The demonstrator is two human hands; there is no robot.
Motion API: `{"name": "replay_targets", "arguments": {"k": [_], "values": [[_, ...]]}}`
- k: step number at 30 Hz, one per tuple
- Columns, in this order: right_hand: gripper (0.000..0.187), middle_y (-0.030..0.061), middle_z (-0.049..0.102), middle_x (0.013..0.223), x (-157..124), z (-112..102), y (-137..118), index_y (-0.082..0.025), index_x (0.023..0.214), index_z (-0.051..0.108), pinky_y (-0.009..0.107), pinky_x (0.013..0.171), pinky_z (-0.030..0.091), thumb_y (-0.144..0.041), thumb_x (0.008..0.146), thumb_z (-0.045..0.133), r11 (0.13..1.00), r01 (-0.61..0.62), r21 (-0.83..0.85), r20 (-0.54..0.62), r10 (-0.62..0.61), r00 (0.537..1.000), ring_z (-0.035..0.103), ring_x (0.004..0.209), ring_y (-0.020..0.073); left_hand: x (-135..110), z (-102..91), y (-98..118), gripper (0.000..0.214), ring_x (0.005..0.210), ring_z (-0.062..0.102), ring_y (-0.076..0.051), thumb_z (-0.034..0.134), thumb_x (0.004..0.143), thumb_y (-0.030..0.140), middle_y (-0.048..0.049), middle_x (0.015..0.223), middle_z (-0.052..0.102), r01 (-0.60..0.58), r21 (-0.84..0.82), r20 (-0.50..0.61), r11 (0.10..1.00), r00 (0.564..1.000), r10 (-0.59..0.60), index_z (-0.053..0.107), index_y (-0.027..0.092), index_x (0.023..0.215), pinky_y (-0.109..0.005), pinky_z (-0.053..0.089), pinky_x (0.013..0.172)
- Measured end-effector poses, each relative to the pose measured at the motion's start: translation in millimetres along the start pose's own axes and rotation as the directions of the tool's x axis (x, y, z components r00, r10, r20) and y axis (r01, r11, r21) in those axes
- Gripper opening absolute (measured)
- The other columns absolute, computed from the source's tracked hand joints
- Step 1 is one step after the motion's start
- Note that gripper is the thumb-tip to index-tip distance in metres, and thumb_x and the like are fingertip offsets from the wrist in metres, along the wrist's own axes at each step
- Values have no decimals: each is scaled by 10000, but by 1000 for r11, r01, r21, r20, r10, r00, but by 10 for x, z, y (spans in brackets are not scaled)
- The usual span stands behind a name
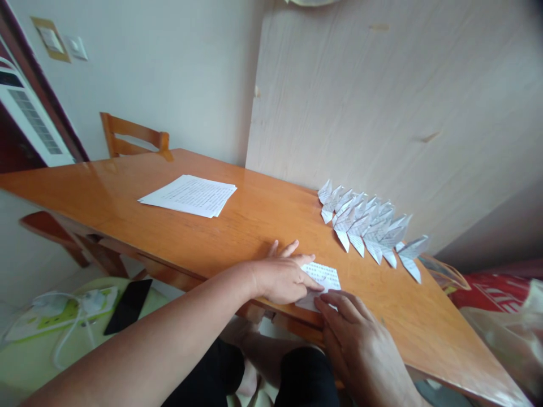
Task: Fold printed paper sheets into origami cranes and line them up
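A small folded sheet of printed paper (324,273) lies at the table's near edge, in front of me. My left hand (282,278) reaches over from the left with its fingers spread, and its index fingertip presses on the paper. At the paper's near right side is my right hand (354,322), its fingers held together and bent over the edge; the thumb is mostly hidden. Both hands meet close together on the sheet. Further back on the right, several folded paper pieces (367,220) with upright pointed flaps stand in rows.
A stack of printed sheets (189,195) lies on the wooden table (263,198) to the left. Behind stand a pale board and a wooden chair (136,135). Low at left, a stool holds a power strip (63,316) and a black phone (128,305). Bags (496,297) stand right.
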State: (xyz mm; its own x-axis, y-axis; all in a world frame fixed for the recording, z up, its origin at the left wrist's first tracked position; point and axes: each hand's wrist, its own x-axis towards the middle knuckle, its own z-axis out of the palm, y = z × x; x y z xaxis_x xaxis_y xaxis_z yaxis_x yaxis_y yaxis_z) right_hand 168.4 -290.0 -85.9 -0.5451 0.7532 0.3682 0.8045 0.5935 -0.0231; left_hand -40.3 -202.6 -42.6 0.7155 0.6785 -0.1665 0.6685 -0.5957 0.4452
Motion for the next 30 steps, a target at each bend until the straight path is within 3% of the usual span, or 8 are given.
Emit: {"name": "replay_targets", "arguments": {"k": [5,12,26,30], "values": [[324,130,690,1153,5,24,16,-134,1177,657,414,896,580,-131,931,446,998,44,-36,-67,-46,997,625,1075,258,79,-54,-98,485,1515,-42,-365,449,891,299,147,1623,221,-33,20,77,999,997,32,570,553,1286,-702,-74,1124],[285,130,698,1096,54,-4,-57,-135,1139,666,427,860,580,-169,937,467,998,25,-51,-46,-27,999,641,1013,267,60,-5,-127,472,1512,-57,-366,456,901,328,98,1639,204,-51,23,55,998,997,50,554,550,1306,-695,-75,1119],[286,129,671,1097,46,-1,-133,-151,1172,626,426,780,599,-174,921,490,993,-12,-116,-7,11,1000,638,956,269,55,-21,-113,456,1514,-47,-367,428,921,352,94,1637,216,-54,15,56,998,997,53,546,546,1316,-699,-75,1117],[292,138,669,1116,51,-12,-127,-138,1182,623,428,827,590,-173,928,483,995,16,-97,-13,-17,1000,632,1013,275,55,-13,-116,462,1514,-44,-364,432,914,349,80,1640,212,-57,13,53,998,997,56,544,545,1318,-700,-74,1115]]}}
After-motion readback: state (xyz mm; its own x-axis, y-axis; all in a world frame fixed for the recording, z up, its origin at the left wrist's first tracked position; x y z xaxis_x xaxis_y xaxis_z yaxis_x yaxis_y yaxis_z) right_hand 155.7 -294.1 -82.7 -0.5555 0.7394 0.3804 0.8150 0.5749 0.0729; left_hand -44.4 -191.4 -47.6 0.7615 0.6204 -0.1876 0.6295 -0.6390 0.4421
